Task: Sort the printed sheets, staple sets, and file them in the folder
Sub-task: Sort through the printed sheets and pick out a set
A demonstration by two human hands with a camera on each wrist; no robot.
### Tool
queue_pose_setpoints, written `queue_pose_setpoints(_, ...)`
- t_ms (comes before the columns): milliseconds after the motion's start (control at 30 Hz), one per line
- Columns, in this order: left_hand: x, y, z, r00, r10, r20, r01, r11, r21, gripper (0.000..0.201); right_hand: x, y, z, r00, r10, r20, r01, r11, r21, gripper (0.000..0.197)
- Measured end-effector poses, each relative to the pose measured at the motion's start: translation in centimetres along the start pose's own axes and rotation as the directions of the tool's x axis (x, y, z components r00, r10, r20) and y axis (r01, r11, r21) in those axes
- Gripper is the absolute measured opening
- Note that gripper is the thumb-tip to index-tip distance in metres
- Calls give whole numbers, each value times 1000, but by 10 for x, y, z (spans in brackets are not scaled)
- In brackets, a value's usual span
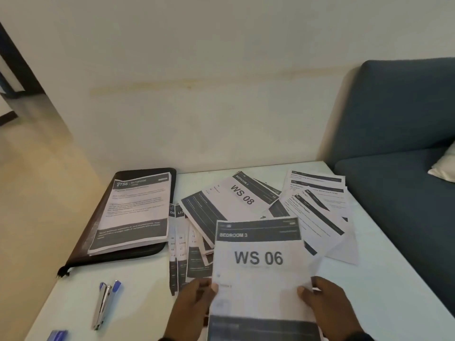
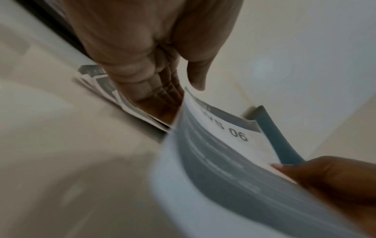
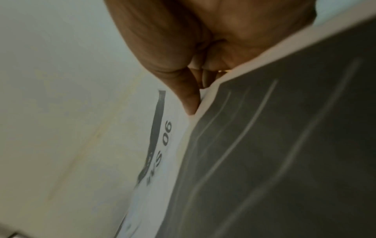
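I hold a printed sheet headed BEDROOM 3, WS 06 (image 1: 258,262) up over the near edge of the white table (image 1: 138,286). My left hand (image 1: 197,296) pinches its left edge and my right hand (image 1: 320,301) pinches its right edge, thumbs on top. The same WS 06 sheet (image 2: 234,136) shows in the left wrist view, and the sheet (image 3: 168,145) fills the right wrist view. Behind it lie several loose sheets, among them a WS 08 sheet (image 1: 242,194). A black folder (image 1: 98,232) lies at the left with a BATHROOM stack (image 1: 134,210) on it. A blue stapler (image 1: 105,303) lies near left.
More printed sheets (image 1: 317,205) fan out at the table's right back. A small blue object (image 1: 57,335) sits at the near left corner. A dark blue sofa (image 1: 398,114) with a pale cushion (image 1: 445,166) stands right of the table. A wall (image 1: 197,82) runs behind.
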State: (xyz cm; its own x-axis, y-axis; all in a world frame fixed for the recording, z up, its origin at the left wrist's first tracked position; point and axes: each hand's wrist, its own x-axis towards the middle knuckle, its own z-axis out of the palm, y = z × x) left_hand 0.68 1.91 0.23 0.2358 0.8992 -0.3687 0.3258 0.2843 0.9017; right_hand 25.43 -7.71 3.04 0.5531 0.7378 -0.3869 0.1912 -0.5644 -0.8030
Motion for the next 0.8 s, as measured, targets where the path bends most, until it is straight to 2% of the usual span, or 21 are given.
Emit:
queue_pose_setpoints(33,3,5,1,999,29,-12,-29,999,18,10,-1,3,-4,997,26,-66,-25,1000,18,9)
queue_pose_setpoints(100,22,14,0,984,168,-52,-148,952,268,12,0,9,-12,982,72,-176,-63,996,57,4)
queue_pose_setpoints(167,47,26,0,946,318,-55,-237,801,549,4,8,12,-17,963,127,-238,-111,990,82,6)
queue_pose_setpoints(200,62,29,0,931,364,-24,-265,722,639,8,12,12,-19,956,150,-254,-132,987,87,9)
queue_pose_setpoints(233,78,31,3,921,389,19,-284,637,716,21,17,12,-20,949,172,-263,-152,984,95,12)
queue_pose_setpoints(300,106,35,7,926,361,106,-278,467,839,49,28,12,-22,944,191,-269,-166,979,115,14)
queue_pose_setpoints(367,127,36,7,940,306,155,-265,364,893,61,36,12,-26,943,190,-272,-161,979,124,16)
queue_pose_setpoints(467,144,32,8,942,257,214,-276,234,932,52,43,14,-34,944,192,-268,-162,978,130,22)
queue_pose_setpoints(600,145,23,14,912,300,280,-299,19,954,43,45,17,-39,954,182,-237,-137,971,195,17)
queue_pose_setpoints(667,142,24,15,909,296,294,-301,-25,953,39,45,17,-39,956,182,-229,-137,970,203,14)
queue_pose_setpoints(700,142,28,15,912,288,292,-299,-19,954,37,46,18,-40,955,189,-228,-141,968,210,14)
queue_pose_setpoints(733,142,33,14,919,280,278,-290,3,957,34,47,17,-40,956,188,-226,-139,967,215,15)
queue_pose_setpoints(800,138,46,8,929,304,212,-256,112,960,26,48,18,-40,957,190,-221,-139,964,228,15)
